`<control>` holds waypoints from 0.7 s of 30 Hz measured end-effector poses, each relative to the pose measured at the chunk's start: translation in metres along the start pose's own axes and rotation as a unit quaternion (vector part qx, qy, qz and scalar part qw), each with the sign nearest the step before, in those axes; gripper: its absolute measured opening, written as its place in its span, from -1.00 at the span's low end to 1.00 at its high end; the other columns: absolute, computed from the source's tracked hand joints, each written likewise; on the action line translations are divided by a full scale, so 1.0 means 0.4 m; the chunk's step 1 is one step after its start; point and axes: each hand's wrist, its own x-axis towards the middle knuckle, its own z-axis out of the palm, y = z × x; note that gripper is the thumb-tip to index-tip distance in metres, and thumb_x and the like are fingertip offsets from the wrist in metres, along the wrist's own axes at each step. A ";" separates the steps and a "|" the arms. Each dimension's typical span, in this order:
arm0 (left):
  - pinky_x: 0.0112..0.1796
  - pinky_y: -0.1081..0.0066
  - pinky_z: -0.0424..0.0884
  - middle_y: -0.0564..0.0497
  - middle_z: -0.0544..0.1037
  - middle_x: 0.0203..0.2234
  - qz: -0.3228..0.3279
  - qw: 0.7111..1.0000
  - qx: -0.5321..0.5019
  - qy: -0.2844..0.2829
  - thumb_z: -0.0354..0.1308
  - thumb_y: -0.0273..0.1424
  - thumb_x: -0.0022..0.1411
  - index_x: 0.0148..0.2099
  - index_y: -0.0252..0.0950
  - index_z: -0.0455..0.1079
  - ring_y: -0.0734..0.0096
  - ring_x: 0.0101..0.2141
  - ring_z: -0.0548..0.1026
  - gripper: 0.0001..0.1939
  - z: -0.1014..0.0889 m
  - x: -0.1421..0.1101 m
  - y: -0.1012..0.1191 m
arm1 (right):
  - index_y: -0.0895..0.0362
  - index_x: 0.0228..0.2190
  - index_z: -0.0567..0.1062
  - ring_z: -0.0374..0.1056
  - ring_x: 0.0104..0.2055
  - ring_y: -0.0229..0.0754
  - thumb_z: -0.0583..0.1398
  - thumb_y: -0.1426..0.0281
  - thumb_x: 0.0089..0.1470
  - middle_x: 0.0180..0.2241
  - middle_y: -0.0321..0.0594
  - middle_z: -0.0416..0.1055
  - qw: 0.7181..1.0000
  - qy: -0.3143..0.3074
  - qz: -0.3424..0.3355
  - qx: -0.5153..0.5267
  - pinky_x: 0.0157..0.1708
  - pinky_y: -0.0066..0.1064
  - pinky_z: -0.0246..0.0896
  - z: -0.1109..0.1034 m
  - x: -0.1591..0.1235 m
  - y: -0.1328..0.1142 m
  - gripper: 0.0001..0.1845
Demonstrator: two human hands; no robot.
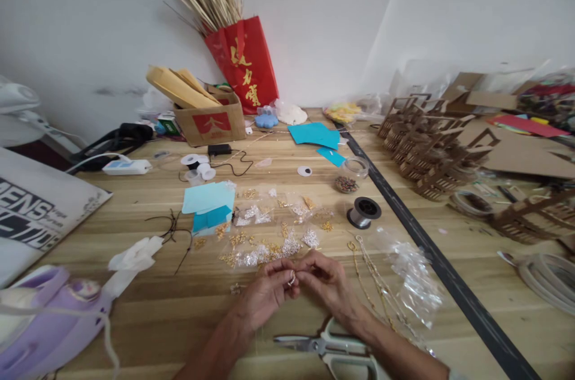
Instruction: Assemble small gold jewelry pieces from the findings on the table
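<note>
My left hand and my right hand meet at the table's near middle, fingertips pinched together on a tiny silver bead or charm. Just beyond them lie clear packets of gold and silver beads. To the right of my right hand run thin gold chains beside a crumpled clear plastic bag. Scissors with pale handles lie under my right forearm.
A wire spool, a bead jar, blue paper sheets, a cardboard box and a red bag with dried stalks stand further back. Brown laser-cut wooden parts fill the right. A purple object sits near left.
</note>
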 end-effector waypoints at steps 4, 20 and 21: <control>-0.47 0.53 0.31 0.02 0.51 -0.60 0.001 1.000 0.003 -0.003 0.37 -0.51 -0.16 -0.43 -0.41 0.45 0.55 -0.58 0.44 -0.81 -0.002 0.001 -0.001 | 0.17 -0.40 0.40 0.38 -0.44 -0.26 0.17 0.29 0.07 -0.47 -0.26 0.40 0.999 -0.020 0.038 0.022 -0.38 -0.42 0.32 -0.006 0.003 0.005 -0.82; -0.44 0.48 0.29 0.00 0.49 -0.62 0.031 0.999 0.040 0.013 0.38 -0.47 -0.20 -0.41 -0.42 0.51 0.51 -0.53 0.41 -0.79 0.006 -0.005 0.009 | 0.14 -0.23 0.29 0.31 -0.32 -0.27 0.02 0.48 0.13 -0.36 -0.21 0.33 0.985 -0.041 -0.057 -0.156 -0.35 -0.46 0.25 -0.053 0.013 -0.002 -0.86; -0.44 0.48 0.29 0.01 0.50 -0.62 0.034 0.998 0.044 0.015 0.38 -0.47 -0.19 -0.42 -0.41 0.50 0.51 -0.53 0.41 -0.80 0.006 -0.005 0.008 | 0.14 -0.24 0.29 0.31 -0.34 -0.28 0.02 0.49 0.12 -0.37 -0.22 0.33 0.982 -0.035 -0.063 -0.173 -0.36 -0.47 0.25 -0.055 0.014 0.004 -0.86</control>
